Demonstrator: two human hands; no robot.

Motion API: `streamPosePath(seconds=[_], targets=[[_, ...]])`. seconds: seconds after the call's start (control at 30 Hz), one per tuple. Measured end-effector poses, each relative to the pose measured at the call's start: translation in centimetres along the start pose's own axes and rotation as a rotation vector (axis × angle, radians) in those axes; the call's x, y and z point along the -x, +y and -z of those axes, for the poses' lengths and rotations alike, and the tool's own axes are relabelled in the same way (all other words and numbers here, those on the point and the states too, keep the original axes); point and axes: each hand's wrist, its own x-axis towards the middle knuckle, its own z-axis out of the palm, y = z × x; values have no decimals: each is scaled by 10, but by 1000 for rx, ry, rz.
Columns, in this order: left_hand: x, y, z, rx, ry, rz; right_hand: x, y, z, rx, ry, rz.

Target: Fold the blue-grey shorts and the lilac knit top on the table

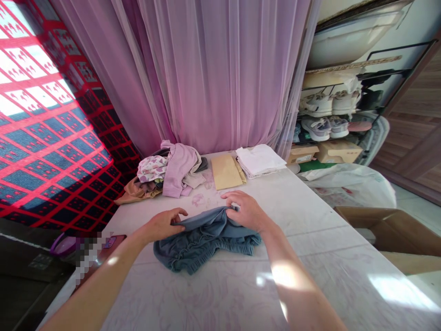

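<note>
A blue garment with gathered, elastic-looking edges lies crumpled on the white patterned table cover. Its far edge is raised a little between my two hands. At the left end of that edge, my left hand pinches the fabric between thumb and fingers. My right hand grips the same edge further right, its index finger bent out above the cloth. Whether the garment is trousers or shorts cannot be made out from its folds.
Behind sit a loose clothes heap, a folded yellow cloth and a white folded stack. A phone lies at left. Purple curtains hang behind; a shoe rack and open cardboard box stand right.
</note>
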Motion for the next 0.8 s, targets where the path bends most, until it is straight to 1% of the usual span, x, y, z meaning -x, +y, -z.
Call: streamPosePath(seconds=[0.13, 0.17, 0.2, 0.23, 0.27, 0.33, 0.4, 0.43, 0.47, 0.5, 0.53, 0.6, 0.67, 0.7, 0.77, 0.8], targets=[[9, -17, 30, 166, -218, 8, 3, 3, 7, -172, 35, -57], [10, -20, 36, 195, -253, 17, 4, 3, 8, -236, 45, -67], [10, -21, 40, 198, -258, 25, 4, 3, 9, -304, 45, -72], [8, -22, 44, 171, -220, 31, 4, 2, 10, -370, 36, -74], [5, -22, 48, 124, -139, 30, 5, 0, 11, -428, 22, -77], [-4, -17, 53, 24, 106, 11, 5, -5, 13, -523, 1, -94], [-16, -8, 57, -36, 348, -11, 5, -10, 16, -596, 15, -111], [-21, -2, 58, -59, 426, -17, 6, -13, 18, -620, 30, -118], [-26, 4, 58, -94, 463, -17, 6, -15, 20, -629, 38, -122], [-29, 10, 58, -150, 463, -10, 7, -17, 23, -621, 38, -125], [-32, 14, 56, -224, 429, -3, 8, -19, 25, -599, 24, -126], [-35, 19, 49, -390, 297, 1, 9, -21, 28, -556, -51, -135], [-33, 16, 37, -515, 164, -27, 9, -21, 28, -531, -195, -158], [-32, 12, 31, -554, 116, -42, 10, -21, 27, -514, -278, -177], [-28, 1, 19, -604, 66, -47, 9, -22, 23, -451, -425, -213], [-26, -5, 14, -618, 53, -34, 9, -22, 21, -412, -477, -225]])
